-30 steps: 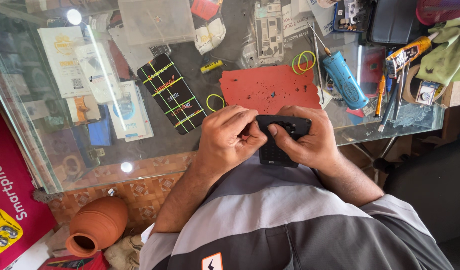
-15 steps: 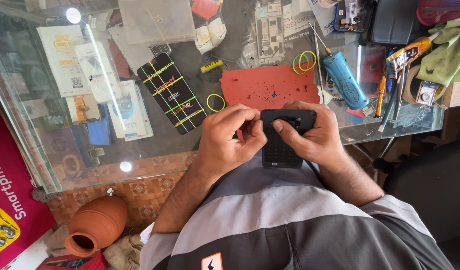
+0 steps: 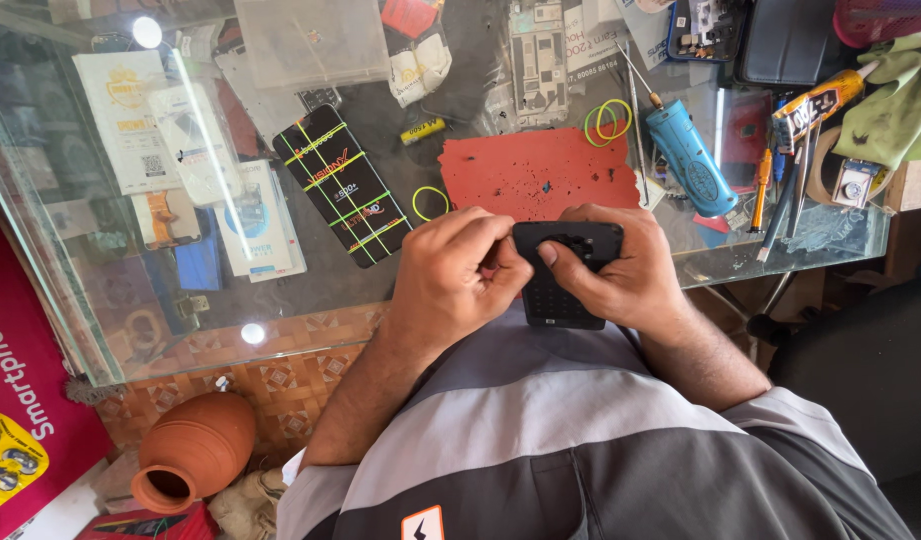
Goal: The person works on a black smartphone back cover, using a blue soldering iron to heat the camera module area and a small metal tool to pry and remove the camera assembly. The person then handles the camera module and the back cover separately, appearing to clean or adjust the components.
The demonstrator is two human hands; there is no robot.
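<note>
Fingers point(image 3: 566, 262) of both hands grip a black phone point(image 3: 561, 290), apparently above the red mat point(image 3: 536, 175).

Over the last second I see the black phone point(image 3: 564, 270) come up a little from my lap toward the edge of the glass table point(image 3: 281, 330). My right hand point(image 3: 621, 275) has wrapped further over its top end, the thumb now lying across the near corner. My left hand point(image 3: 456, 275) has closed in tighter beside it, fingers curled against the phone's left edge, nearer the red mat point(image 3: 536, 175).
</note>
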